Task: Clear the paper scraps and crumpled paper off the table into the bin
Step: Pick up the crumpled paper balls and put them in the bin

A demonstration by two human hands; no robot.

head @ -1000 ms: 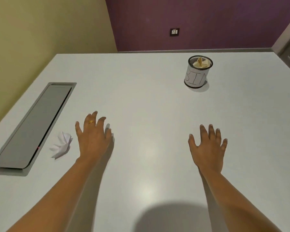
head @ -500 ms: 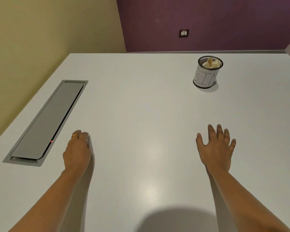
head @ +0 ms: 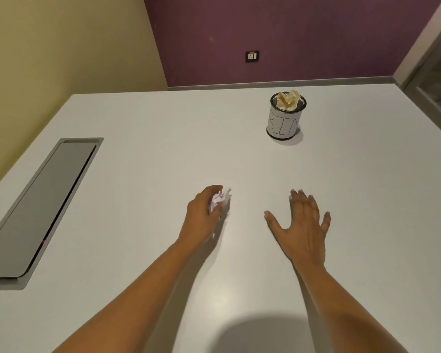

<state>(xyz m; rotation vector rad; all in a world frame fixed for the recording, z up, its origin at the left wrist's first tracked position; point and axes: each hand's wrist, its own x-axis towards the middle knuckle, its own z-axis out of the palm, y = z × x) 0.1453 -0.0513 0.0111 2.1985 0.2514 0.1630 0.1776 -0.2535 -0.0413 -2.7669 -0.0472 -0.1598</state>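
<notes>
My left hand (head: 204, 212) is closed around a white crumpled paper (head: 220, 200), held just above the middle of the white table (head: 150, 138); part of the paper sticks out past my fingers. Spread flat with its fingers apart, my right hand (head: 303, 225) rests empty on the table to the right of the left hand. The small mesh bin (head: 285, 121), labelled "BIN", stands at the far right of the table, well beyond both hands, with yellowish crumpled paper (head: 288, 99) poking out of its top.
A grey recessed cable flap (head: 38, 207) is set into the table along its left side. A yellow wall lies to the left and a purple wall with a socket plate (head: 252, 56) is behind the table.
My left hand reached left to the white crumpled paper beside the flap, closed on it, and has carried it right toward the table's middle. My right hand stayed roughly in place.
</notes>
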